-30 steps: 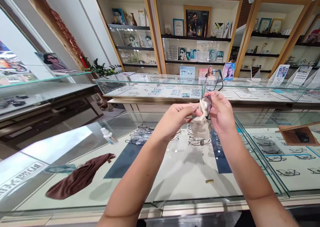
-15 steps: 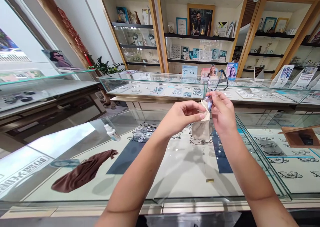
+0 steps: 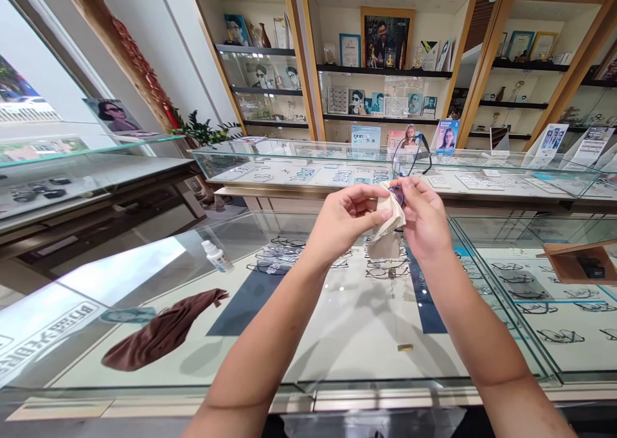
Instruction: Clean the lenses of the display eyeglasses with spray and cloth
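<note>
Above the glass counter, my right hand [image 3: 425, 216] grips a pair of dark-framed eyeglasses [image 3: 396, 158], held on end with one lens and the temples pointing up. My left hand [image 3: 344, 222] pinches a beige cleaning cloth [image 3: 389, 227] between thumb and fingers. The cloth is folded around the lower lens, which it mostly hides, and its loose end hangs below my fingers. On the counter to the left lie a brown cloth pouch [image 3: 161, 335] and a small white bottle [image 3: 216, 256].
Under the counter glass [image 3: 337, 361] sit several rows of eyeglass frames [image 3: 279, 258]. A brown wooden tray [image 3: 578, 261] stands at the right. Behind are another glass showcase [image 3: 299, 168] and wooden display shelves [image 3: 385, 71].
Both hands have shifted slightly left with the eyeglasses and cloth. The cloth is now bunched differently, its serrated edge slanting toward my right hand.
</note>
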The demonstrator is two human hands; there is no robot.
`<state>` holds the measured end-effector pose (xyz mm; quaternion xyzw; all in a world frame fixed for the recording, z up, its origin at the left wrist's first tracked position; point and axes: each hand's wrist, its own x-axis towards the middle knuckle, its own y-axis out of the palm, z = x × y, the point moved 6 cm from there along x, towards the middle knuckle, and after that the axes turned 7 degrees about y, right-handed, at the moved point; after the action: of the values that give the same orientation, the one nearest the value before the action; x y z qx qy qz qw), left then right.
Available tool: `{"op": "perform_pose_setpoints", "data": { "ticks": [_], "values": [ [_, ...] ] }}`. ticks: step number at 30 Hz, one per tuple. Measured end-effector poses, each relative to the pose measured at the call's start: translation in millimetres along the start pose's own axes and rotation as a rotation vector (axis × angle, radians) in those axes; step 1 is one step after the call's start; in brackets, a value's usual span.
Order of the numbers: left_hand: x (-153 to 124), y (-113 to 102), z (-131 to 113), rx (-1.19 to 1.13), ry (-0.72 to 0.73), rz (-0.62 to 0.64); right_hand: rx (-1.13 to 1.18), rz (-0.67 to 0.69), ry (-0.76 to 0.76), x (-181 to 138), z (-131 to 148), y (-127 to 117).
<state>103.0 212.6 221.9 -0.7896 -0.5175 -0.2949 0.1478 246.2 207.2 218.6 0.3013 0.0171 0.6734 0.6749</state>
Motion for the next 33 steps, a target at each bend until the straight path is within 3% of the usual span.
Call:
{"op": "perform_pose_setpoints", "data": {
  "ticks": [4, 12, 17, 25, 33],
  "values": [
    [-1.4, 9.5, 4.0, -0.069, 0.026, -0.004, 0.034, -0.005, -0.008, -2.8, 2.5, 0.9],
    [-9.8, 31.4, 19.1, -0.181, -0.16, 0.051, -0.026, -0.045, -0.049, -1.5, 5.2, -4.6],
    [-11.3, 37.7, 15.5, -0.226, -0.175, 0.103, -0.062, -0.049, -0.076, 1.3, 6.0, -6.4],
    [-14.5, 40.9, 9.8, -0.104, -0.035, 0.119, 0.014, 0.005, -0.048, 2.5, 0.7, -1.7],
    [-15.8, 32.9, 2.5, 0.122, 0.129, -0.074, 0.008, 0.088, -0.009, -8.3, -0.8, 12.6]
  ]
}}
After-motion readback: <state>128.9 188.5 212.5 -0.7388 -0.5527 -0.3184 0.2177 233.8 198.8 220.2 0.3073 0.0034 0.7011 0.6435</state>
